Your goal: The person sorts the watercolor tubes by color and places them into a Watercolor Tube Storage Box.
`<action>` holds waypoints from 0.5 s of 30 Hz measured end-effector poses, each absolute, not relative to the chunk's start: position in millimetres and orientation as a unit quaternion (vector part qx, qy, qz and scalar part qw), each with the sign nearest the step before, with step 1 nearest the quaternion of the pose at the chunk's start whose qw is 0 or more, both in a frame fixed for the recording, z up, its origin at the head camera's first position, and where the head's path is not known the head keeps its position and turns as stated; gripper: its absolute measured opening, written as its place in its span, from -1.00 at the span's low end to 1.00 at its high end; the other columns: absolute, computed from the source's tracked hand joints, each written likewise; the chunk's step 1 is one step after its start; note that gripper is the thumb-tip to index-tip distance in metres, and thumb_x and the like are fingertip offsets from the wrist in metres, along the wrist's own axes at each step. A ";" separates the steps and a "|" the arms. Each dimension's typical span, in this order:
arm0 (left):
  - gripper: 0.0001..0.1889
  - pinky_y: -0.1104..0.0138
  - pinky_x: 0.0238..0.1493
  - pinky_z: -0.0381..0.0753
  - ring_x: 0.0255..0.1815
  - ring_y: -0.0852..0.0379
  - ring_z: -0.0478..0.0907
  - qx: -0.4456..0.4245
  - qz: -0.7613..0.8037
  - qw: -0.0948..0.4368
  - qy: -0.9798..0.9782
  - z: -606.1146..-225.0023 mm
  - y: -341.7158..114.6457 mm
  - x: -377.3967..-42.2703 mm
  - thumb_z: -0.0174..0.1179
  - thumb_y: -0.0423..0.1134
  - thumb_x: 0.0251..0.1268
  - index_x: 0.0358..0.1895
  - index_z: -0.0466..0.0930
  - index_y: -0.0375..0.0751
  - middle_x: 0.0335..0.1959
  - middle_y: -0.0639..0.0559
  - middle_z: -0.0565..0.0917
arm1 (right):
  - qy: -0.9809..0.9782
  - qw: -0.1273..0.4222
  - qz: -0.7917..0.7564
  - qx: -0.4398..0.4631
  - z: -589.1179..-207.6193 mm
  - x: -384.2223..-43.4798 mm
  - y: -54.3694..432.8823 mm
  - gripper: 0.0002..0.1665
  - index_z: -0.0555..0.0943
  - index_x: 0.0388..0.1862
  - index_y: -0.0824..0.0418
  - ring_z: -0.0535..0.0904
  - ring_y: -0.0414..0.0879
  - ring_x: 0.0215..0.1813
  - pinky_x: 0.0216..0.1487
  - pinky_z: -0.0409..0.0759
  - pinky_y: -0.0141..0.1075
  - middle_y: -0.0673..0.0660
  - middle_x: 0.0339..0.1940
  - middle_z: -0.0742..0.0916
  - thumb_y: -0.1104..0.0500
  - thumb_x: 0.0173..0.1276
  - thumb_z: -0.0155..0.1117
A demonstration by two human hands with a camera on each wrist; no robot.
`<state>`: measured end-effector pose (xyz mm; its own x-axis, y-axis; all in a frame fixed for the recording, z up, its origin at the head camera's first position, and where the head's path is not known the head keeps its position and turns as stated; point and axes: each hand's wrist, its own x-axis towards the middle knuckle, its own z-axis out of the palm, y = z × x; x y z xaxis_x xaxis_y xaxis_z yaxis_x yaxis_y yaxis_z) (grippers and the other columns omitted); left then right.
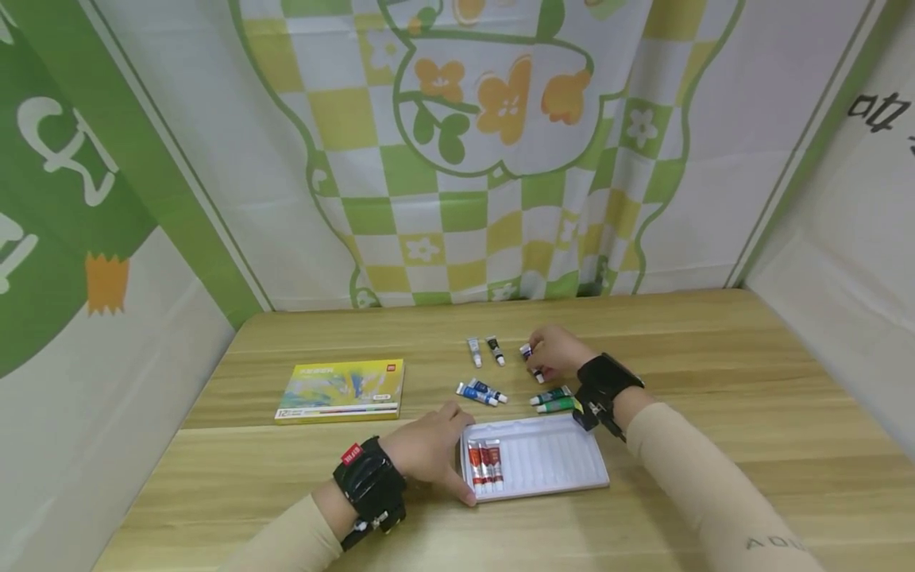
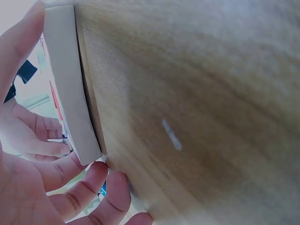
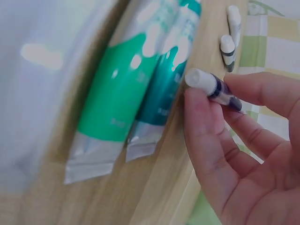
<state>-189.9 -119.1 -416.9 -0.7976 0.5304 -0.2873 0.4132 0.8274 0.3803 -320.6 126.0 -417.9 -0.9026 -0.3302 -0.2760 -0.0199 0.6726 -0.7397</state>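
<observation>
One slim dark-purple white-capped paint tube (image 3: 222, 92), beyond white ribbed shallow tray (image 1: 554, 462), pinched narrowly by right hand (image 1: 561, 349); left hand (image 1: 431, 441) grips tray's left end; light pinch, lifted path advisable over two green metal paint tubes (image 1: 556, 405) lying between; two blue metal paint tubes (image 1: 475, 395) nearby, yellow flat cardboard box (image 1: 343, 391) farther left

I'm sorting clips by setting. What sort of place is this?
Probably a small curtained booth or work nook: printed fabric hangs behind and on both sides of a wooden table, which bears a white tray and small tubes, perhaps paint.
</observation>
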 end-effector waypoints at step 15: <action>0.17 0.04 0.25 0.56 0.21 -0.10 0.47 0.253 0.155 0.192 0.935 -416.9 -119.9 -189.8 0.58 0.28 -0.39 0.39 0.33 -0.25 0.29 -0.14 0.41 | 0.807 0.259 -0.522 -0.094 -416.4 -294.1 133.9 -0.47 0.39 0.26 0.39 0.64 -0.17 -0.42 -0.32 0.74 -0.30 0.17 -0.27 0.69 0.37 0.33 0.24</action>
<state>-189.8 -119.9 -416.9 -0.7984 0.5322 -0.2816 0.4127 0.8243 0.3876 -294.1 133.9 -416.4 -0.8477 -0.4225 -0.3207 0.1186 0.4383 -0.8909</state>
